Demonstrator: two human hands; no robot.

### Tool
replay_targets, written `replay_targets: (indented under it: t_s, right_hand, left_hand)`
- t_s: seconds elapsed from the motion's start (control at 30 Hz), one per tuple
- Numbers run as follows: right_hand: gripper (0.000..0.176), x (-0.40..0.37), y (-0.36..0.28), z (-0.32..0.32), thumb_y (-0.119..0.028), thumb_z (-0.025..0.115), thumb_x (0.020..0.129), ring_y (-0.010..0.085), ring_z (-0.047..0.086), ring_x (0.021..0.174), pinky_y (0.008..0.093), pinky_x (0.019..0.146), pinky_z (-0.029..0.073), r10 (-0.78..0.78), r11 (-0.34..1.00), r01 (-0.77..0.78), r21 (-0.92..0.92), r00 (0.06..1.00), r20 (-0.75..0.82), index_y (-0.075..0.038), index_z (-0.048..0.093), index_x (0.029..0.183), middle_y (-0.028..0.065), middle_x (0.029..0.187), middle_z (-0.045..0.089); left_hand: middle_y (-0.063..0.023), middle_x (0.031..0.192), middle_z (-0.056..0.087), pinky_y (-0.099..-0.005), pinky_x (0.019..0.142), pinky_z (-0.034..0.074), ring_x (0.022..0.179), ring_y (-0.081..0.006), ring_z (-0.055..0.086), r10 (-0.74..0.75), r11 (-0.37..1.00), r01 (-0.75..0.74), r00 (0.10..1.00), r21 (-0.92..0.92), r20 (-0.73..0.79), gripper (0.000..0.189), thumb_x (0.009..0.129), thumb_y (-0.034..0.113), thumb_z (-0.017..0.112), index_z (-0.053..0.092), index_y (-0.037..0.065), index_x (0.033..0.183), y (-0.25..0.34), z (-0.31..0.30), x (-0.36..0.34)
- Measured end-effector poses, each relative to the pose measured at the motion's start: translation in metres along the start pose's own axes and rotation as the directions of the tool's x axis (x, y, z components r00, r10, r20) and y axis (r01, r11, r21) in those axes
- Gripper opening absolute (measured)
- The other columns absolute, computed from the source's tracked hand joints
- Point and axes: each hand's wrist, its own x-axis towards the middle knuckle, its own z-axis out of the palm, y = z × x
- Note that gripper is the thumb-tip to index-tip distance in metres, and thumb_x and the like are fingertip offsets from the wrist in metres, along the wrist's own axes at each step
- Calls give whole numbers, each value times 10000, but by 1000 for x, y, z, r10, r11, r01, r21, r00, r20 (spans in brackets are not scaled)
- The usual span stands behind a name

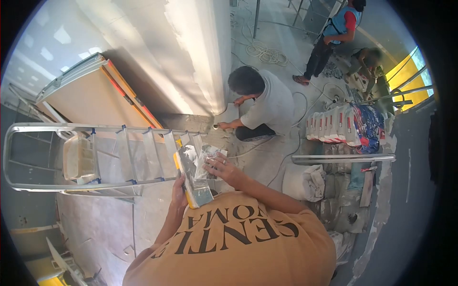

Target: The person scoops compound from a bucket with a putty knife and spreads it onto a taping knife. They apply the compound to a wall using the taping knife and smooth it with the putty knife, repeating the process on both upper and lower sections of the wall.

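Observation:
My left hand [178, 191] is wrapped round the lower side of a long metal blade tool [194, 183] with a yellow edge, smeared with whitish material. In my right hand [222, 167] is a grey-white, plaster-smeared piece [205, 161], held against the blade's right side; whether it is a cloth or a flat tool cannot be made out. Just left of both hands stands an aluminium stepladder [125, 155]. A translucent plastic tub [78, 157] rests at the ladder's far left end.
A person in grey [274, 102] crouches ahead by the white column. Further back stand and crouch two others. Boards [95, 100] lean at the left. Stacked bags [334, 126], metal profiles [343, 158] and a white sack [305, 182] lie right. Cables [267, 53] cross the floor.

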Motion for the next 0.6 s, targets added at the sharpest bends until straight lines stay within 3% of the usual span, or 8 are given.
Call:
replay_targets:
  t_s: [0.13,0.2,0.27,0.3,0.37,0.4,0.47,0.6]
  right_hand:
    - [514,-35,25,0,24,524,848,316,524,1291,472,1159,351,273,959,-269,85,961,-37,-81,574,1349,121,1382,555]
    - [529,-55,37,-5,68,525,819,345,543,1264,456,1134,379,402,904,-392,170,915,-27,-60,587,1328,131,1354,577]
    - [533,-75,42,-15,123,501,813,347,589,1210,396,1070,434,612,737,-536,413,788,-68,-11,583,1322,156,1301,620]
    - [533,-90,46,-10,123,501,813,347,589,1210,396,1070,434,593,747,-528,404,804,-44,-11,583,1322,156,1301,620]
    - [550,-119,50,2,102,502,879,258,642,1126,326,1012,460,879,320,-708,630,470,82,-7,499,1418,140,1266,641]
    - [550,-121,46,-1,102,502,879,258,642,1126,326,1012,460,869,332,-712,619,485,91,-7,499,1418,140,1266,641]
    - [516,-127,37,-6,96,497,899,228,614,1182,310,1005,453,961,45,-731,681,217,169,30,493,1411,161,1303,625]
    - [572,-157,48,9,113,511,875,236,626,1170,314,995,468,958,-16,-619,785,214,189,36,453,1439,158,1291,629]
  left_hand:
    - [-119,1190,674,-429,954,553,1056,-254,670,-62,993,61,998,-96,-5,401,1054,314,475,528,62,1360,-6,-18,-6]
    - [-102,1110,699,-413,896,572,978,-238,688,43,999,-47,991,-28,-129,394,1054,345,477,569,58,1307,6,3,-12]
    - [-100,1128,688,-403,922,561,1016,-231,676,113,993,-116,986,-14,-120,403,1051,347,488,563,48,1310,14,2,-13]
    - [-101,1132,686,-404,925,559,1019,-230,674,154,988,-155,983,3,-103,400,1050,344,493,561,50,1313,17,2,-14]
    - [-102,1136,683,-405,929,558,1023,-229,672,208,978,-208,973,5,-100,398,1048,340,499,559,51,1315,23,4,-17]
    - [-100,1136,680,-408,927,559,1016,-230,673,223,975,-224,969,-1,-106,394,1046,335,503,556,54,1318,27,6,-18]
    - [-98,1136,678,-412,925,560,1009,-232,673,241,969,-245,963,-18,-118,390,1045,329,508,553,57,1320,29,2,-18]
    - [-95,1147,667,-418,932,558,1029,-236,664,248,966,-254,962,-41,-114,389,1044,312,506,527,61,1341,27,0,-21]
